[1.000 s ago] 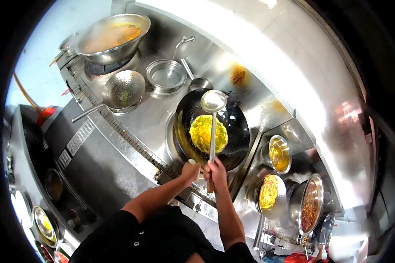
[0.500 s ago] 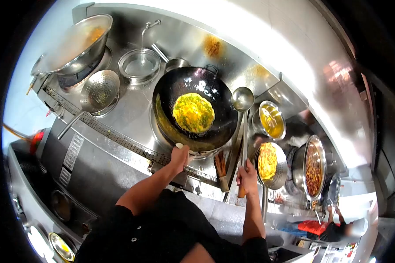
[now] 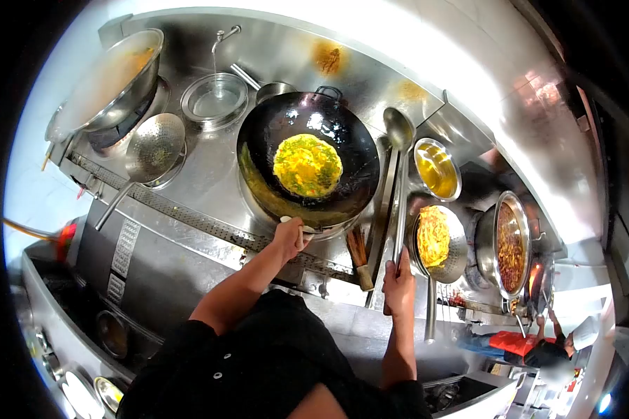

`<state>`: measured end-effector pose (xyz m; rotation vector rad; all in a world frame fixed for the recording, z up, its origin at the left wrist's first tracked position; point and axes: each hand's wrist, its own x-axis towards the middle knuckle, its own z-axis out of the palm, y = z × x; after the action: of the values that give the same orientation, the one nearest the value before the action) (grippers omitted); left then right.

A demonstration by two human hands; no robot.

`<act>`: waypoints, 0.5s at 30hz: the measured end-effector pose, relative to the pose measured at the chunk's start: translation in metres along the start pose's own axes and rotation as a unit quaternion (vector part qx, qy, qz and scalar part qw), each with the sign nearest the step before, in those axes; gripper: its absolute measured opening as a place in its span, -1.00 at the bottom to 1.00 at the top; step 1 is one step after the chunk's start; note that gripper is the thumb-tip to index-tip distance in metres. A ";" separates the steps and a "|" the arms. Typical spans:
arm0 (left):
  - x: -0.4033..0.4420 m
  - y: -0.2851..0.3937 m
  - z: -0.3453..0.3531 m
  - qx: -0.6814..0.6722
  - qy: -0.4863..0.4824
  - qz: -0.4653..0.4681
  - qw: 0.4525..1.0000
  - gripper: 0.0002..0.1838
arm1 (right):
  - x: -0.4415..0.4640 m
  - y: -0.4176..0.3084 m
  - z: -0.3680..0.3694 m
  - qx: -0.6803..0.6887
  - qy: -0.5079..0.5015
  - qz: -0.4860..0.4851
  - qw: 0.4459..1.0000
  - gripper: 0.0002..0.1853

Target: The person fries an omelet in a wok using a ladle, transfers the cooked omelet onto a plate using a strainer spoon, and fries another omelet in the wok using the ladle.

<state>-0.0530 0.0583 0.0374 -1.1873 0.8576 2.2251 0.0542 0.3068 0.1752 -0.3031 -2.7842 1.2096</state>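
Note:
My left hand (image 3: 291, 239) is closed on the near rim of a black wok (image 3: 356, 164), with something whitish, perhaps a cloth, under the fingers. Inside the wok lies a round yellow-green omelette (image 3: 307, 165), flat near the middle. My right hand (image 3: 400, 286) grips the handle of a long ladle (image 3: 398, 128). The ladle's bowl is up beside the wok's right side, turned partly sideways, and holds no food that I can see. Close to my right hand, a perforated strainer (image 3: 456, 244) carries another yellow fried piece (image 3: 434, 236).
Right of the wok are a bowl of yellow liquid (image 3: 437, 171) and a pan of brown food (image 3: 510, 244). A bamboo brush (image 3: 360, 262) lies in front. Leftward sit a strainer (image 3: 155, 148), a water basin (image 3: 213, 101) and a steaming pot (image 3: 129, 87). Another person (image 3: 531, 346) works at far right.
The ladle's bowl has turned from facing up to partly sideways. The omelette lies slightly differently in the wok. My left hand keeps its hold, and the whole view has shifted a little.

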 end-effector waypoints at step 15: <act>-0.014 -0.017 -0.062 0.105 -0.009 0.163 0.981 -0.85 | -0.108 0.049 0.069 0.061 -0.019 0.167 0.984 -0.84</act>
<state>-0.0002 0.0248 0.0170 -0.9827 1.3244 2.3187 0.1555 0.2663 0.0921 -0.7691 -2.7508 1.4591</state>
